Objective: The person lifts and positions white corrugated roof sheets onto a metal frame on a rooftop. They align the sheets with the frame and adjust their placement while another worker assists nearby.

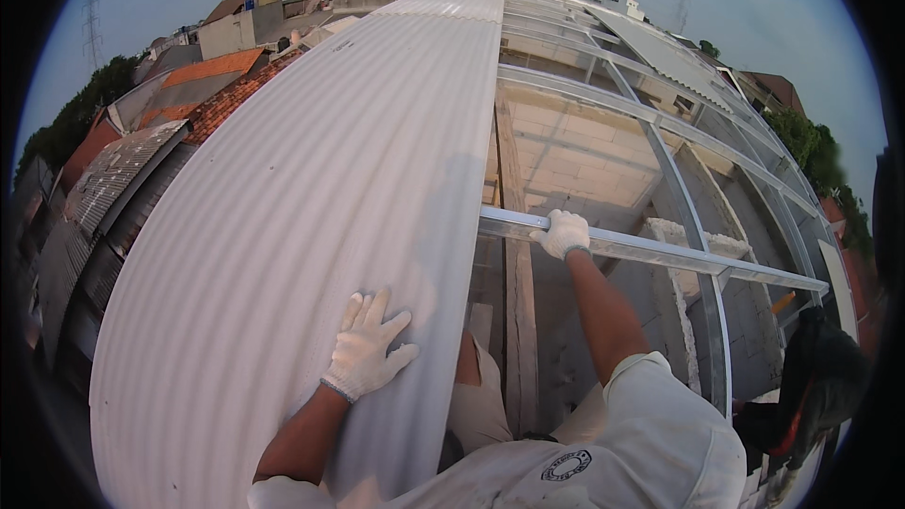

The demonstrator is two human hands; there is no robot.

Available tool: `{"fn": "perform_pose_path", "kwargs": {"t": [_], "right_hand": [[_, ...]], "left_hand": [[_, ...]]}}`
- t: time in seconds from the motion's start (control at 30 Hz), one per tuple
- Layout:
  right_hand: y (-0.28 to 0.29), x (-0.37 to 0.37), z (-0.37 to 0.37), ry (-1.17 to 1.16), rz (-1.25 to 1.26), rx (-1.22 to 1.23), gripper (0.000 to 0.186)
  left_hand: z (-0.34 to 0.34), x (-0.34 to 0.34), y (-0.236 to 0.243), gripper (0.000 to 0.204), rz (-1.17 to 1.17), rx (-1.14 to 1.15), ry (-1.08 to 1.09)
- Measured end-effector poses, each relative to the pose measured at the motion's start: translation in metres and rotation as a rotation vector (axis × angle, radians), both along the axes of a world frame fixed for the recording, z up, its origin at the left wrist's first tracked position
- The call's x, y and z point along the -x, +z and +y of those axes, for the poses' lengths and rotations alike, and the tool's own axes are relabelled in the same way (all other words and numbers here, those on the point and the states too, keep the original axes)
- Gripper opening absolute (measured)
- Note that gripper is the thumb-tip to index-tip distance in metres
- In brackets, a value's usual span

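Observation:
My left hand [370,344], in a white knitted glove, lies palm down with spread fingers on a long, pale corrugated roofing sheet [255,254] that runs away from me along the left side. My right hand [566,231], gloved alike, grips a silver metal beam [660,254] that crosses to the right just beyond the sheet's edge. Below the beam, a wooden plank [518,339] runs lengthwise over the open space.
The open metal frame [682,198] spans block walls [584,141] and a drop below. Another sheet [660,52] lies farther right. A black-and-red shape [801,386], possibly someone's leg and shoe, is at the lower right. Tiled roofs [236,94] lie beyond the left edge.

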State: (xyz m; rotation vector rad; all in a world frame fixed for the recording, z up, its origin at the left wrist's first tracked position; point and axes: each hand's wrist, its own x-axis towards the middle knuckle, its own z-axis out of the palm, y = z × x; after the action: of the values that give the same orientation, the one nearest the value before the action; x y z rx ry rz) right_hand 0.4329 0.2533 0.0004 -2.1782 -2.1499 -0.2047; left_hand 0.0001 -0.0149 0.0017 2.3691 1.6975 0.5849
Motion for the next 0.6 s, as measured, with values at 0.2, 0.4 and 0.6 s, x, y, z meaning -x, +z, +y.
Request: {"fn": "perform_pose_path", "kwargs": {"t": [0.2,0.4,0.6], "right_hand": [[-0.003,-0.006,0.008,0.065,0.052,-0.074,0.063],[0.014,-0.043,0.008,0.212,0.077,0.007,0.054],[0.037,-0.139,0.025,0.161,0.086,0.333,0.057]], "left_hand": [[0.008,-0.008,0.003,0.067,0.017,-0.027,0.046],[0.012,-0.044,0.021,0.066,0.124,0.02,0.218],[0.014,-0.043,0.025,0.065,0.182,0.014,0.251]]}}
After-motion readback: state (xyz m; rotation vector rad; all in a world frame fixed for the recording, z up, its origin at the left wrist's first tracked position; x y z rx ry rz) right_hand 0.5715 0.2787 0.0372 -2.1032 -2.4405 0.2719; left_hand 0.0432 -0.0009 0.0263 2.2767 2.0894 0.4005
